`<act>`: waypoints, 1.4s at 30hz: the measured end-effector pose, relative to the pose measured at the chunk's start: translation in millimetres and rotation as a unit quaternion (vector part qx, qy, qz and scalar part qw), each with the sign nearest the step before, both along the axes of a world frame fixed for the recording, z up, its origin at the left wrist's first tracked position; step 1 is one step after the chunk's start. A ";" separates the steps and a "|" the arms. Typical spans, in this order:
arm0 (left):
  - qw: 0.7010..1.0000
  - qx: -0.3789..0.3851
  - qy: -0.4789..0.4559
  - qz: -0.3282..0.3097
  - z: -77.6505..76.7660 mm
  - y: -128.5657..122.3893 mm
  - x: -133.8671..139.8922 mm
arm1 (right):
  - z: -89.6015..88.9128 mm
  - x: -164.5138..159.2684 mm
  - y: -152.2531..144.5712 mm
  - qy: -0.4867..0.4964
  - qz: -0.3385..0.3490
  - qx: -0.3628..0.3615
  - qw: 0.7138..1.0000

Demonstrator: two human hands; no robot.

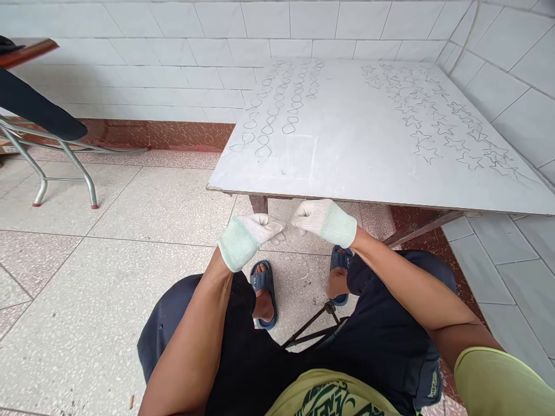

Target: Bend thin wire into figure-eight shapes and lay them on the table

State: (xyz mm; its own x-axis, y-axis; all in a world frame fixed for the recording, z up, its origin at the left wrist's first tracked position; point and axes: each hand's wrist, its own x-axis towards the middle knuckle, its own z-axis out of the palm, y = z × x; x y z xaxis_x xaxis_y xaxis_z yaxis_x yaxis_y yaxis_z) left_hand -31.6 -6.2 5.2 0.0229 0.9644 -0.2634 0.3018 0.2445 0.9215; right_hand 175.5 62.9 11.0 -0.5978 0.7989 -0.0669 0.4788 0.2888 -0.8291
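Thin wire hangs in a loose curve below my hands, over the floor between my feet. My left hand, in a white glove with a pale green cuff, pinches it with thumb and fingers. Gloved the same way, my right hand is closed on the wire just to the right, its fingertips close to the left ones. Both hands are in front of the table's near edge. The short stretch of wire between the fingertips is too fine to make out well.
On the white table lie rows of bent wire loops at left and many wire stars at right. Tiled walls stand behind and to the right. A metal-legged stool and a person's dark-clothed leg are at far left.
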 end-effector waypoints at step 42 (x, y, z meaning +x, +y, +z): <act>0.992 0.031 0.111 0.053 -35.1 10.7 4.4 | -52.2 -14.8 -16.2 -0.155 -0.008 0.222 0.963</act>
State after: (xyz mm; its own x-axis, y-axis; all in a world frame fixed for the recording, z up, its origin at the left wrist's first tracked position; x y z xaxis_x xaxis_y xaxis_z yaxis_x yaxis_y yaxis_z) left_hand -27.2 4.5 -29.9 -0.1325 0.9726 -0.1911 0.4750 0.2315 0.8490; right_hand 160.6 46.8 -41.2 -0.5920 0.7984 0.1102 0.6904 0.5729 -0.4417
